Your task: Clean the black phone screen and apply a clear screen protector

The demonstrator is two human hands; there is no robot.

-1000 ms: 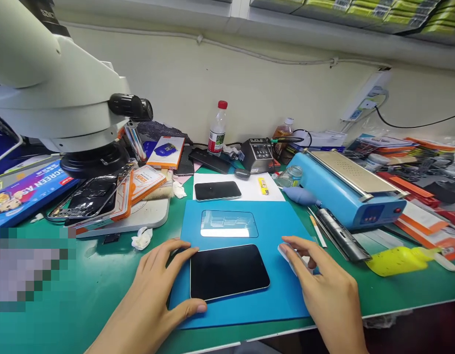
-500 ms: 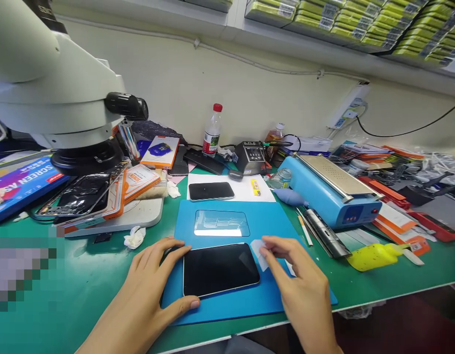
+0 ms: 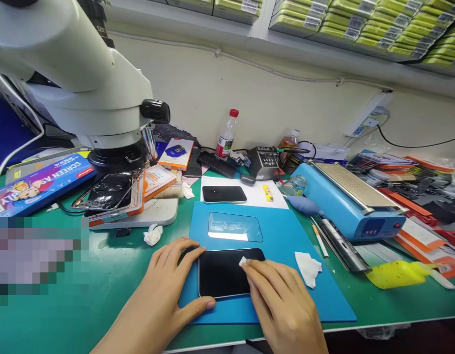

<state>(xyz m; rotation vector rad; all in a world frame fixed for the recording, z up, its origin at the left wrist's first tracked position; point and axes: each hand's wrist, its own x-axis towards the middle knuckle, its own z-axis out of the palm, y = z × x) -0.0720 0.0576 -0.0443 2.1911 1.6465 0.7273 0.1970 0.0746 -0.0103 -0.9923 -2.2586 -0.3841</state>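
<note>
A phone (image 3: pixel 223 275) with a black screen lies face up on the blue mat (image 3: pixel 282 314). My left hand (image 3: pixel 172 290) holds its left end, index finger at the upper corner and thumb at the lower one. Over the right part of the screen, my right hand (image 3: pixel 282 300) is closed on a small white wipe (image 3: pixel 242 261) that touches the glass. That hand hides the phone's right end. Just beyond the phone, a clear glass panel with a dark border (image 3: pixel 235 226) lies on the mat. A crumpled white wipe (image 3: pixel 308 269) is at the right.
A microscope (image 3: pixel 113 108) overhangs the left side. A second phone (image 3: pixel 224 194) rests on white paper behind the mat. To the right stand a blue heating machine (image 3: pixel 345 201), an air blower (image 3: pixel 304 204) and a yellow bottle (image 3: pixel 397 274). Crumpled tissue (image 3: pixel 153 234) lies left.
My right hand has moved left with the wipe, from beside the phone onto its screen. The other wipe on the mat is now uncovered. My left hand stays at the phone; the view has shifted.
</note>
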